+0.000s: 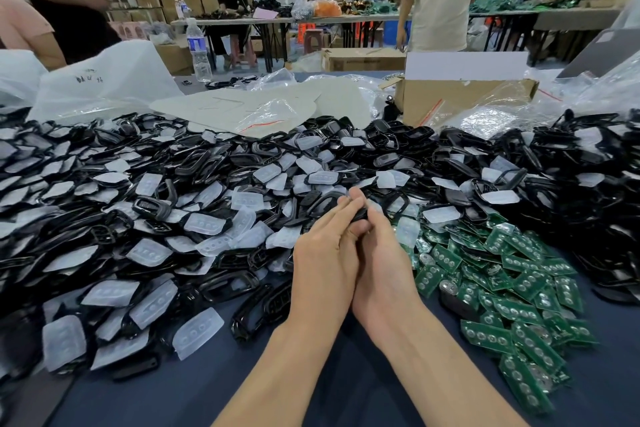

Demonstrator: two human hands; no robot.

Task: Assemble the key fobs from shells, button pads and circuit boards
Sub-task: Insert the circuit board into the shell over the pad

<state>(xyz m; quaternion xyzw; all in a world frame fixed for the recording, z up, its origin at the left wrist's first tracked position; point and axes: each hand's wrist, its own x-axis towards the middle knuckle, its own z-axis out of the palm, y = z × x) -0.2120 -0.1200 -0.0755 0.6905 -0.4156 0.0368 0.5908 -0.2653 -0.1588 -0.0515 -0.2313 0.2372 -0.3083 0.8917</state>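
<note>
Hands [325,263] around black shell [358,215], long axis forward

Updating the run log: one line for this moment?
left hand + right hand: grip black shell | circuit boards: piled right

Glossy black plastic shells [221,163] lie among frosted, translucent rubbery pads [197,331]. Green boards [526,308] carry shiny metal domes. The tabletop [166,399] is matt dark-blue cloth. Box [460,97] is plain cardboard.

Bare left grip [323,255], right grip [382,265], bare forearms [277,367].
</note>
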